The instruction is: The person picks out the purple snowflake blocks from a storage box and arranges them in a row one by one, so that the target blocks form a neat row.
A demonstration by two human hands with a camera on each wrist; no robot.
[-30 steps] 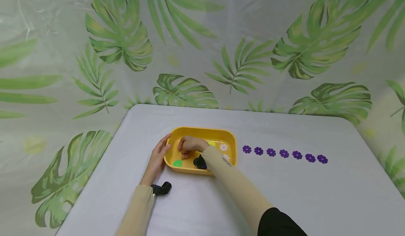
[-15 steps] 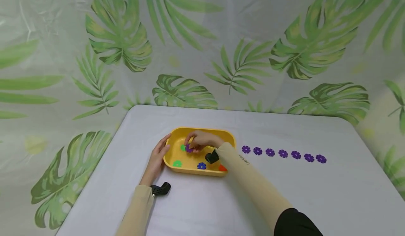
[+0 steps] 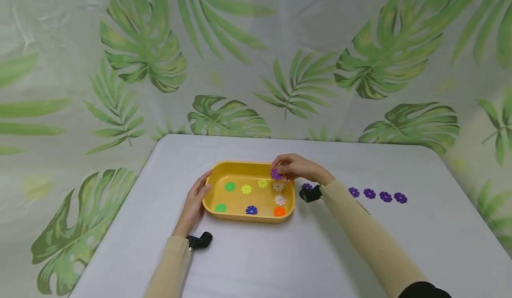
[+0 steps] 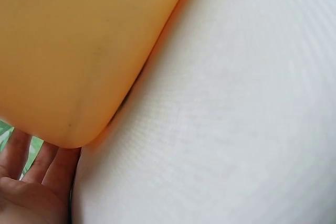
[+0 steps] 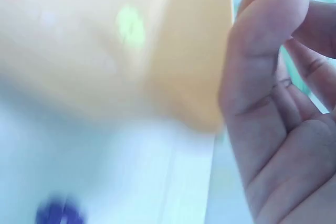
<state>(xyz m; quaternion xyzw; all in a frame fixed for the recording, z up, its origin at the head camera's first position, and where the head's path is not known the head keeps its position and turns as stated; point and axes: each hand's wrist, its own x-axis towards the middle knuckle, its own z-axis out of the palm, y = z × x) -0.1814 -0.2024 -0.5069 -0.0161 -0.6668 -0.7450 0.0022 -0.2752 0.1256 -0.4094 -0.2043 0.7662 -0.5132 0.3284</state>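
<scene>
In the head view, my right hand (image 3: 301, 167) pinches a purple flower-shaped disc (image 3: 275, 174) over the back right corner of a yellow tray (image 3: 236, 217). My left hand (image 3: 193, 204) rests against the tray's left end, its fingers and thumb at the rim. The left wrist view shows the relaxed fingers (image 4: 59, 169) by the tray's wall. Inside the tray lie green discs (image 3: 230, 186), yellow discs (image 3: 246, 189), white discs (image 3: 279, 200), a blue disc (image 3: 251, 210) and an orange disc (image 3: 279, 211), spread apart.
Right of the tray runs a row of several purple discs (image 3: 370, 193), partly hidden by my right wrist and sleeve. A white cloth covers the table (image 3: 256, 258). Behind it hangs a leaf-patterned sheet (image 3: 240, 58). A black wrist camera (image 3: 201, 240) sits on my left wrist.
My right hand has come up from the tray's left side with the purple disc and moved right to the far right corner. My left hand keeps its place on the tray.
</scene>
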